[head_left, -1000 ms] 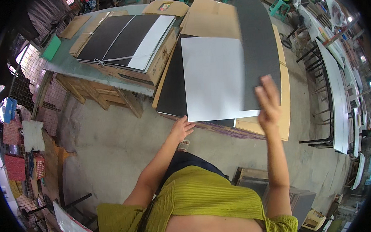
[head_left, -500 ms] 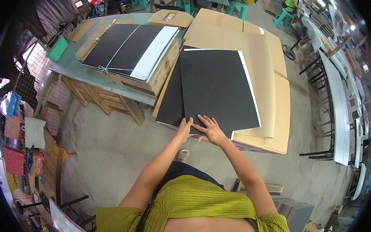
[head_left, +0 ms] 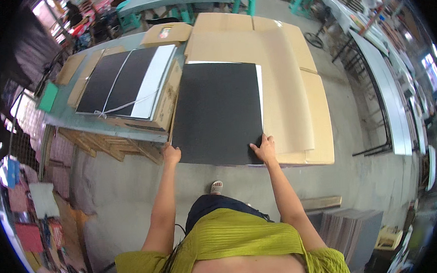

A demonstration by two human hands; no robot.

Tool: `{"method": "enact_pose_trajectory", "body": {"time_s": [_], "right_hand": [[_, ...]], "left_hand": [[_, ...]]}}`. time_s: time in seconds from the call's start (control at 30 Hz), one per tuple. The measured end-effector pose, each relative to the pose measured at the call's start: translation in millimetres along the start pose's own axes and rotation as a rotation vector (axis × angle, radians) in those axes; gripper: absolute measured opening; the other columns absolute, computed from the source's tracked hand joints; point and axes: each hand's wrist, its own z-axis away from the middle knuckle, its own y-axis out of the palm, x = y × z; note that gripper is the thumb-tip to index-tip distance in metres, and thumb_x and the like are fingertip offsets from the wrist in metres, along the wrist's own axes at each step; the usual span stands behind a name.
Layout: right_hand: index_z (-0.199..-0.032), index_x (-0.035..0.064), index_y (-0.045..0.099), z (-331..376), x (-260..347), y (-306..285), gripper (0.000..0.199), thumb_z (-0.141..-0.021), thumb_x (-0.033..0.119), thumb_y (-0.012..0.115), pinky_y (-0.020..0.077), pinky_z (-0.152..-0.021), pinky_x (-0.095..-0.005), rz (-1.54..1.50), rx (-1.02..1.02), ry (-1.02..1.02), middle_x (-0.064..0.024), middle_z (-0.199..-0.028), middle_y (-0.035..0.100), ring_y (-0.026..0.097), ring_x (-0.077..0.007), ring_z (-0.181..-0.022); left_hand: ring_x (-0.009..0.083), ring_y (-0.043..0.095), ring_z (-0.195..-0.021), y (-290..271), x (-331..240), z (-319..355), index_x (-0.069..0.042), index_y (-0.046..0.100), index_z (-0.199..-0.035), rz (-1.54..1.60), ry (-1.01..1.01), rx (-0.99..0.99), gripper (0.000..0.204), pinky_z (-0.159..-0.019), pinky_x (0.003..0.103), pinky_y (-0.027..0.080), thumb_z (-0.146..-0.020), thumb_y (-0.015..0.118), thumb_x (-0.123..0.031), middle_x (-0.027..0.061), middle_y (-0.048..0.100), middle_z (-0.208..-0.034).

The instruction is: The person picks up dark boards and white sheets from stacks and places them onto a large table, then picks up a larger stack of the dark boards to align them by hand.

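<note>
Both hands slid apart: left hand point(head_left: 171, 154) and right hand point(head_left: 265, 149) grip the black sheet's point(head_left: 217, 112) near corners; looks light, floppy

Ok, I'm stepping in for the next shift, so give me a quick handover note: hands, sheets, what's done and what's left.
Left hand: on the near left corner of the black sheet.
Right hand: on its near right corner.
Black sheet: flat on the stack over the flattened cardboard; a white edge shows along its right side.
Open box of black and white sheets sits to the left on the green table.
Done: top sheet lies flat.
Left: probably squaring it with the stack.
</note>
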Motion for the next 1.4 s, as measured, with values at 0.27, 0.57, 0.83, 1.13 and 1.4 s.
{"method": "enact_pose_trajectory", "body": {"time_s": [0.27, 0.57, 0.83, 1.13, 1.4], "right_hand": [[-0.147, 0.0064, 0.031, 132.0, 23.4, -40.8, 0.092, -0.079, 0.045, 0.079, 0.0494, -0.09, -0.055, -1.293, -0.241, 0.775, -0.021, -0.137, 0.045, 0.049, -0.033, -0.125], [-0.115, -0.0054, 0.061, 183.5, 7.3, -101.1, 0.037, -0.082, 0.005, 0.073, 0.0514, -0.086, -0.0328, -1.633, -0.33, 0.25, -0.0112, -0.102, 0.068, 0.064, -0.0211, -0.094], [-0.138, -0.0168, 0.032, 479.3, -142.9, -227.3, 0.1, -0.062, 0.019, 0.085, 0.0454, -0.098, -0.0317, -1.403, -0.681, 0.564, -0.0257, -0.123, 0.054, 0.057, -0.0279, -0.113], [-0.118, -0.0069, 0.058, 775.5, -293.8, -221.0, 0.05, -0.074, 0.005, 0.077, 0.0538, -0.085, -0.037, -1.395, -0.92, 0.919, -0.016, -0.108, 0.066, 0.066, -0.0244, -0.095], [-0.121, -0.0031, 0.056, 915.3, -370.0, -133.8, 0.044, -0.079, -0.006, 0.068, 0.0428, -0.099, -0.0338, -1.032, -1.232, 1.046, -0.0106, -0.122, 0.06, 0.053, -0.0204, -0.118]], "left_hand": [[0.025, 0.061, -0.107, -4.6, -20.0, 49.7, 0.001, 0.052, -0.129, 0.773, -0.008, 0.811, 0.048, -0.088, 0.044, 0.05, -0.087, 0.07, -0.016, 0.0107, 0.063, -0.115], [0.0293, 0.058, -0.113, 66.2, -10.4, 93.8, -0.005, 0.06, -0.126, 1.54, 0.079, 1.495, 0.07, -0.098, 0.047, 0.043, -0.09, 0.052, -0.064, 0.0094, 0.06, -0.131], [0.0312, 0.046, -0.132, 120.4, -91.0, 62.7, -0.001, 0.023, -0.152, 1.327, 0.125, 1.53, 0.082, -0.111, 0.045, 0.033, -0.098, 0.031, -0.062, 0.0156, 0.029, -0.157], [0.0205, 0.059, -0.109, 252.4, -219.5, 448.9, 0.001, 0.047, -0.138, 0.058, 0.768, 1.621, 0.057, -0.093, 0.033, 0.047, -0.087, 0.067, -0.014, 0.011, 0.061, -0.122], [0.0228, 0.052, -0.123, 376.2, -225.7, 614.9, -0.004, 0.041, -0.144, -0.36, 0.848, 1.669, 0.063, -0.104, 0.036, 0.041, -0.088, 0.069, -0.011, 0.011, 0.058, -0.13]]}}
